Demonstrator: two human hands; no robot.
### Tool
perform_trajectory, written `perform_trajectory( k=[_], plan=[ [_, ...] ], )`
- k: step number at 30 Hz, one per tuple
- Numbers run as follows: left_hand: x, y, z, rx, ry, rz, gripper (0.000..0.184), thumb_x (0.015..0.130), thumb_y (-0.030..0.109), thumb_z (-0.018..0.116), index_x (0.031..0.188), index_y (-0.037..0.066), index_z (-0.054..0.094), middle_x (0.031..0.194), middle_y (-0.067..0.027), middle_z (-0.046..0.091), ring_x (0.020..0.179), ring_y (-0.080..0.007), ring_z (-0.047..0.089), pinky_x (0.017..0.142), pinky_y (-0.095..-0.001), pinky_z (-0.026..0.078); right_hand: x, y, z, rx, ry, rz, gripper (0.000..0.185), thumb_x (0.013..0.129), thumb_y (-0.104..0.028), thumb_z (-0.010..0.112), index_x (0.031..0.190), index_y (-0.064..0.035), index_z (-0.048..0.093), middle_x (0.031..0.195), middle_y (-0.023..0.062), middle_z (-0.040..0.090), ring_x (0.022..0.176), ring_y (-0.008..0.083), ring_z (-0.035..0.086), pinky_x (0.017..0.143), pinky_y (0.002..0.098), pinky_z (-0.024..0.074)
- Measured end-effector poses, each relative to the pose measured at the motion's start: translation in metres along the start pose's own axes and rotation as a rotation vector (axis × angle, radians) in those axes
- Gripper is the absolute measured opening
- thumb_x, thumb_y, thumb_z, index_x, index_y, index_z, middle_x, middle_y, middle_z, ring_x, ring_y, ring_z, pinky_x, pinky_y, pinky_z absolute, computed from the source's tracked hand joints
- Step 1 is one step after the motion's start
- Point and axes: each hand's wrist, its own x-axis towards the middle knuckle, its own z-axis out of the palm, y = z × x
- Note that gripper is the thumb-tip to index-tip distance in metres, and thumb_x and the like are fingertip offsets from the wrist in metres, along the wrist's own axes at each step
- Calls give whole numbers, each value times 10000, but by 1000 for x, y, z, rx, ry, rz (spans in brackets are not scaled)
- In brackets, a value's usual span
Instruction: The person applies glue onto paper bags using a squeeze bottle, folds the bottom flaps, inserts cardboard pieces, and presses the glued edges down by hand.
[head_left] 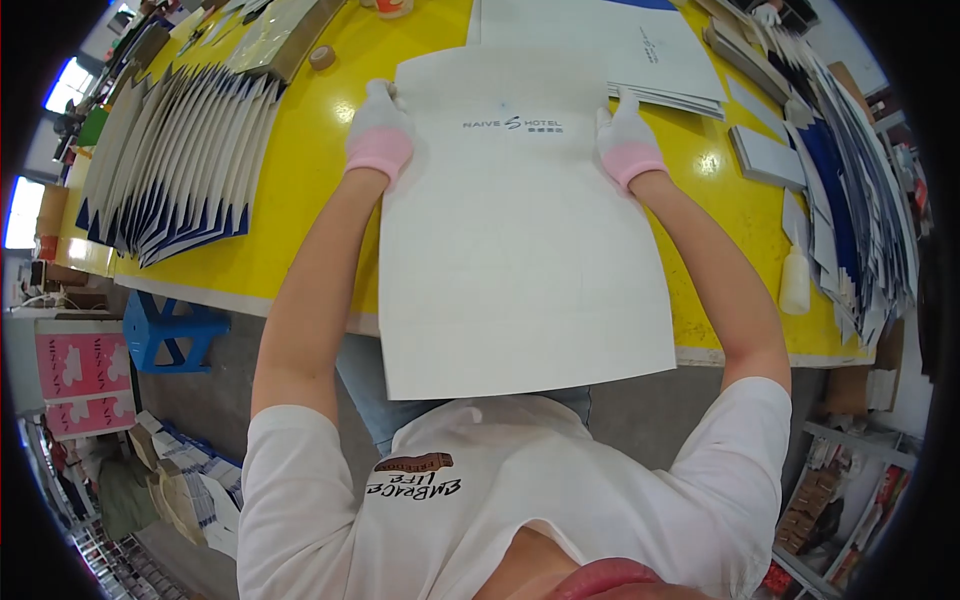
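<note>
A large white paper sheet (525,260), printed "NAIVE HOTEL" near its far end, spans the middle of the view. Its near end hangs past the table's front edge, over my lap. My left hand (380,132), in a white glove with a pink cuff, grips the sheet's left edge near the top. On the opposite edge my right hand (627,140), gloved the same way, holds the sheet at about the same height. Both thumbs show at the edges; the other fingers are partly hidden. Beyond my right hand lies a stack of white printed paper pieces (690,62).
On the yellow table (300,190), folded white-and-blue paper bags (190,150) stand fanned out at left. A tape roll (322,57) lies behind. At right are a white box (768,157), a white bottle (795,283) and piled blue-and-white papers (845,190). A blue stool (170,330) stands below.
</note>
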Motion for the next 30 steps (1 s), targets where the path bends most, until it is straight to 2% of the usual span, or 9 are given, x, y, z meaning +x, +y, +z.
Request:
perform_trajectory(
  k=[4, 5, 10, 16, 20, 22, 25, 28, 30],
  plan=[
    [-2, -22, 24, 240, 154, 516, 470, 968, 348, 476, 1352, 79, 455, 1438, -223, 419, 1284, -370, 449, 1064, -431, 373, -3, 7, 25, -371, 236, -549, 606, 945, -392, 501, 1443, -76, 363, 1532, 183, 277, 1401, 346, 283, 1119, 442, 282],
    [1, -26, 29, 304, 98, 501, 535, 967, 396, 454, 1392, 75, 417, 1472, -222, 368, 1334, -368, 376, 1100, -434, 311, 0, 7, 28, -513, 284, -700, 642, 942, -422, 503, 1462, -81, 343, 1564, 177, 219, 1438, 335, 222, 1154, 438, 231],
    [18, -2, 31, 452, -147, 427, 817, 934, 624, 345, 1507, 48, 265, 1569, -214, 208, 1470, -349, 136, 1195, -443, 96, 28, -5, 48, -398, -17, -619, 777, 926, -536, 465, 1477, -15, 294, 1555, 218, 226, 1462, 352, 160, 1187, 457, 125],
    [-12, 11, 14, 520, -324, 393, 905, 898, 684, 359, 1514, 32, 239, 1583, -203, 175, 1478, -330, 125, 1195, -446, 86, 39, -14, 46, -386, -221, -486, 913, 909, -630, 395, 1496, 43, 200, 1570, 251, 144, 1474, 368, 81, 1198, 417, 88],
    [-74, -14, 8, 447, -181, 432, 812, 899, 600, 449, 1489, 61, 304, 1552, -190, 262, 1457, -324, 193, 1181, -424, 145, -14, -27, 9, -381, -480, -379, 958, 900, -661, 387, 1504, 50, 165, 1578, 263, 104, 1480, 377, 39, 1202, 439, 43],
    [-88, -1, 3, 475, -60, 344, 667, 903, 467, 571, 1469, 163, 393, 1521, -150, 356, 1431, -303, 277, 1165, -357, 220, -49, 7, 17, -456, -344, -555, 876, 919, -598, 423, 1492, 33, 219, 1563, 244, 175, 1463, 373, 127, 1191, 437, 108],
    [-83, -4, -5, 352, -244, 253, 807, 876, 574, 553, 1525, 183, 273, 1568, -167, 251, 1467, -320, 179, 1191, -350, 146, -119, 26, 11, -434, -218, -644, 820, 918, -543, 473, 1474, 24, 271, 1552, 235, 219, 1457, 367, 165, 1187, 461, 128],
    [-115, -19, -3, 444, -98, 510, 843, 915, 618, 406, 1475, -4, 299, 1543, -219, 269, 1451, -350, 194, 1179, -470, 135, -179, 33, -4, -378, -191, -664, 817, 900, -512, 520, 1467, 27, 284, 1549, 239, 224, 1455, 373, 171, 1187, 479, 128],
    [-164, -14, -24, 421, -154, 583, 753, 915, 510, 470, 1441, -15, 346, 1514, -220, 319, 1427, -367, 245, 1169, -484, 161, -210, 38, -16, -335, -230, -661, 828, 883, -492, 554, 1464, 32, 284, 1547, 243, 225, 1452, 382, 175, 1186, 486, 132]
  ],
)
